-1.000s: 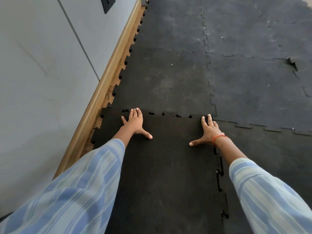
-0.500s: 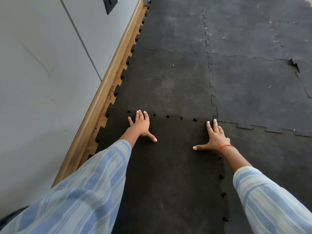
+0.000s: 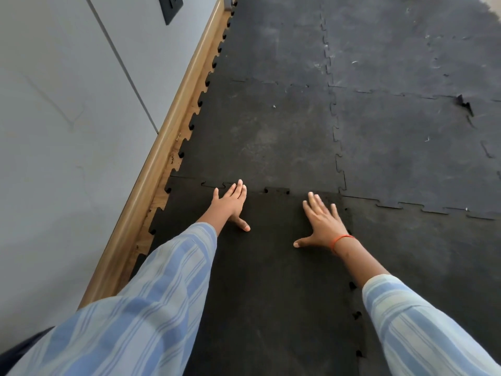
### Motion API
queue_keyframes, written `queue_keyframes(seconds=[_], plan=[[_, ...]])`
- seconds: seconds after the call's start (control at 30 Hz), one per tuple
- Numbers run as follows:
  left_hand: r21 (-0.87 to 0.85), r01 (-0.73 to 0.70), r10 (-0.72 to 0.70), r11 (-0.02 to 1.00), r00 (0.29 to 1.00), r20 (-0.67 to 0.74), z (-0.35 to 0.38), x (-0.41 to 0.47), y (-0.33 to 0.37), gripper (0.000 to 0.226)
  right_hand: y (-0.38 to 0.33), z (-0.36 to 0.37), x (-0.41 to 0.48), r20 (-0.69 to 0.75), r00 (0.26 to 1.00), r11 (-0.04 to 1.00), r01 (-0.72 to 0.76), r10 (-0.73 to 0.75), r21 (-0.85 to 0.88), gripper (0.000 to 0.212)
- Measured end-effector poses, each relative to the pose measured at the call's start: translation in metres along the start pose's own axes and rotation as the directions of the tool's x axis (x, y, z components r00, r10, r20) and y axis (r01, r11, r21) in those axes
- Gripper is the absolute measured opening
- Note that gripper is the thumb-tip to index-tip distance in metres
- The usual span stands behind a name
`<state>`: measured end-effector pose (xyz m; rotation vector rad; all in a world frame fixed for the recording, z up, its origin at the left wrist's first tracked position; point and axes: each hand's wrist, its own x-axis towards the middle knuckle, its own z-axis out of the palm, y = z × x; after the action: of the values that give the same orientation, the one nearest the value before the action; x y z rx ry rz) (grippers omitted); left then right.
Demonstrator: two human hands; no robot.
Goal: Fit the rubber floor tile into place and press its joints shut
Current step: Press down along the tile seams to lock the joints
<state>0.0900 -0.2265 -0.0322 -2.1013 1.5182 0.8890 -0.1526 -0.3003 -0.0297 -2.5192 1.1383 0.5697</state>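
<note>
Both hands are lying flat, fingers spread, gripping nothing: left hand [image 3: 230, 204] and right hand [image 3: 322, 223] are pressing the rubber floor tile [image 3: 265, 289] near its far joint [image 3: 276, 190], where gaps are showing. Wooden skirting [image 3: 162, 158] is bordering the tile's left edge; laid tiles [image 3: 406, 147] are lying ahead and to the right.

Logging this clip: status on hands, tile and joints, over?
Left hand and right hand flat, open, on rubber tile. Far joint and right-side joint still show gaps. Nothing in the way.
</note>
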Motion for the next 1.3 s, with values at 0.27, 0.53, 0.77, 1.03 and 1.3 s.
queue_keyframes(seconds=[0.27, 0.53, 0.77, 1.03, 1.3], plan=[[-0.201, 0.229, -0.253, 0.952, 0.962, -0.101, 0.021, -0.008, -0.033, 0.148, -0.046, -0.004, 0.023, 0.083, 0.987, 0.989, 0.143, -0.14, -0.027, 0.133], [-0.24, 0.299, -0.318, 0.924, 0.947, -0.045, 0.024, 0.0, -0.044, 0.155, -0.043, -0.004, 0.031, 0.117, 0.988, 0.995, 0.104, -0.103, 0.001, 0.143], [-0.174, 0.256, -0.272, 0.951, 0.959, -0.078, 0.018, -0.004, -0.04, 0.148, -0.064, -0.02, 0.043, 0.246, 0.969, 0.997, 0.0, 0.018, -0.075, 0.147], [-0.019, -0.22, 0.214, 0.975, 0.965, -0.154, 0.028, 0.002, 0.048, 0.083, -0.012, 0.004, 0.006, 0.078, 0.979, 0.973, -0.198, 0.19, 0.115, 0.148], [-0.046, -0.214, 0.209, 0.976, 0.974, -0.091, 0.022, 0.006, 0.064, 0.098, 0.02, 0.0, 0.0, 0.155, 0.963, 0.962, -0.24, 0.22, 0.128, 0.143]])
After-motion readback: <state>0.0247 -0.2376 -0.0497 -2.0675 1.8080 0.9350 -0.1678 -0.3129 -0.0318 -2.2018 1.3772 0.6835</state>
